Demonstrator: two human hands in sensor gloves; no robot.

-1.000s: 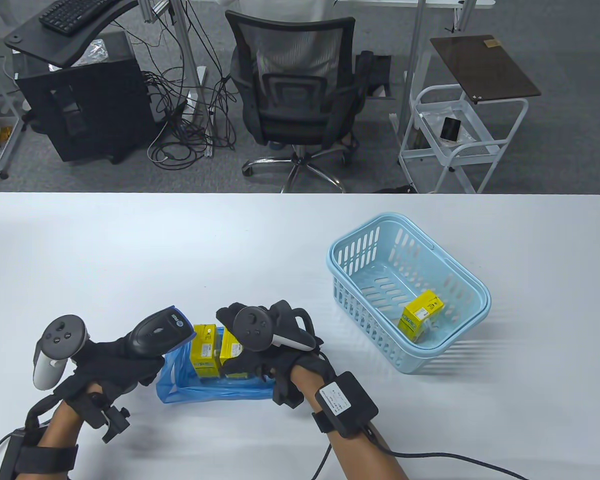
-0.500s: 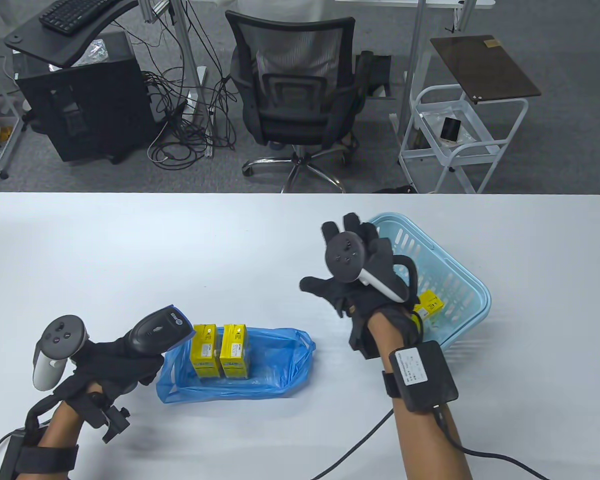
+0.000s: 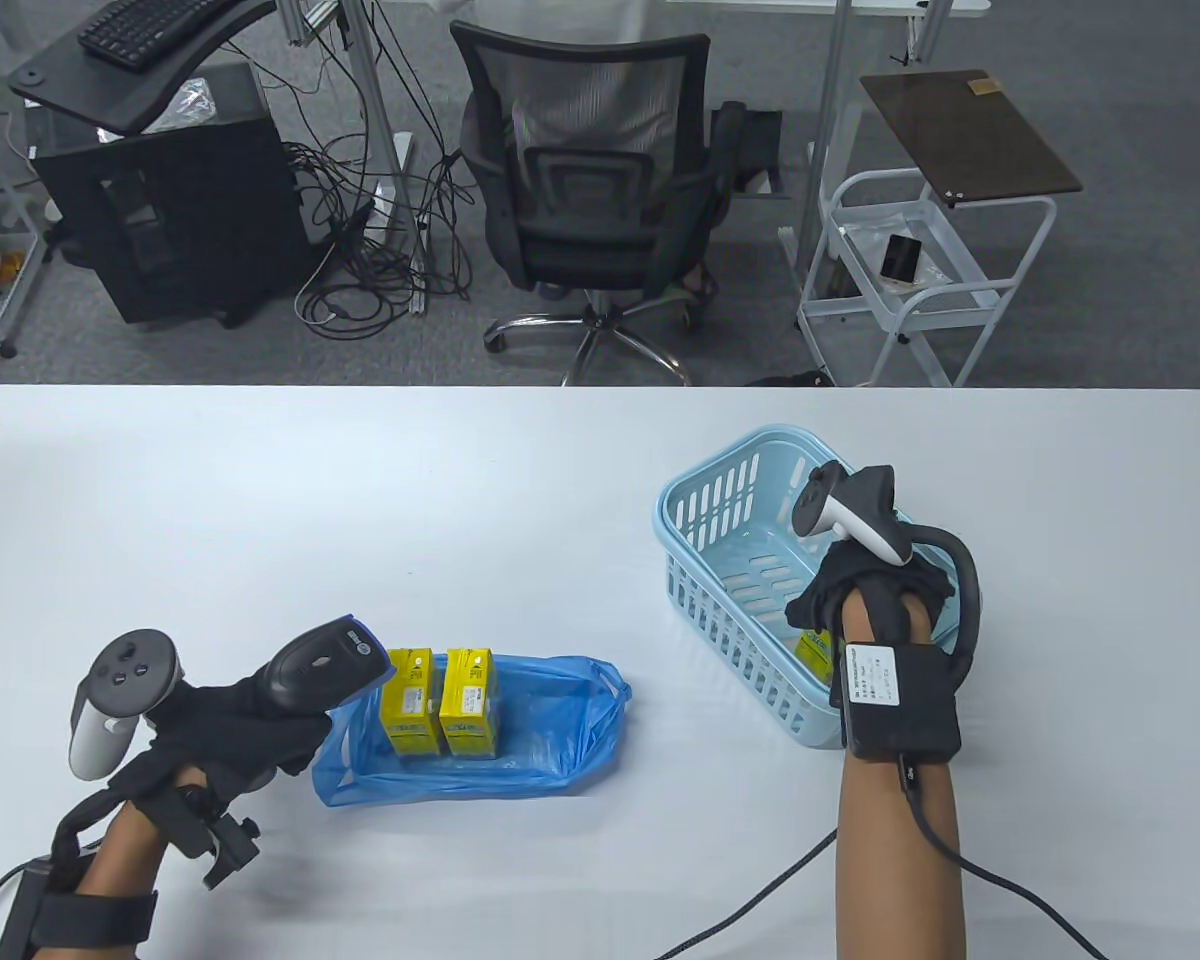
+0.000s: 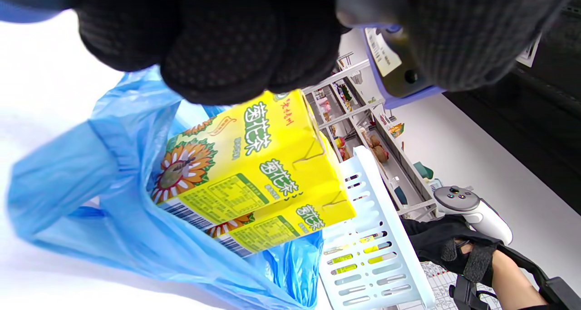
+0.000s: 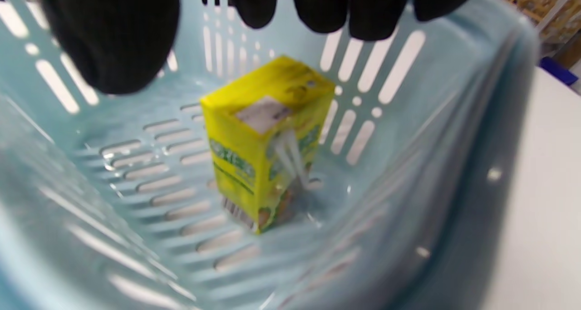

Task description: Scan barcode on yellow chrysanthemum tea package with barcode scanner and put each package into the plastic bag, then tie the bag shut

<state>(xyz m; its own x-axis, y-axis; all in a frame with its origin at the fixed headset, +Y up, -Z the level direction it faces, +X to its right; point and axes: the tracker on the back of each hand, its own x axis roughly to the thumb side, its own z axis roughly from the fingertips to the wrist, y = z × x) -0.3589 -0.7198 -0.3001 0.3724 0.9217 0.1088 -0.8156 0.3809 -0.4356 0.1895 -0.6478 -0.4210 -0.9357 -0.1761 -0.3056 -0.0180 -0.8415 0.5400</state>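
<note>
Table view: the right hand [image 3: 865, 585] is seen lowered into the light-blue basket [image 3: 720, 480] at about four o'clock on the table, directly over the last yellow tea package [image 3: 812, 648], of which only a corner shows past the glove. From the right wrist view the fingers [image 5: 349, 10] and thumb are spread apart above the carton [image 5: 265, 142], nothing clamped yet; the carton lies tilted on the basket floor with a straw in its wrapper along one side face. At seven o'clock the barcode scanner [image 3: 325, 668] is gripped firmly in the left hand [image 3: 210, 720], its head pointed toward the blue plastic bag [image 3: 560, 740], where two packages [image 3: 445, 700] are already stood side by side (the left wrist view confirms both sit inside the open mouth).

A small drink carton like this is judged to be light but not weightless, stiff at the edges, slightly yielding on the broad faces, with a smooth printed skin that may slip under gloved fingers. It would best be pinched across the two narrow sides near the top, clear of the straw and of the barcode panel low on its side, so that the code can be presented to the scanner unobstructed. A hard squeeze is best avoided.
</note>
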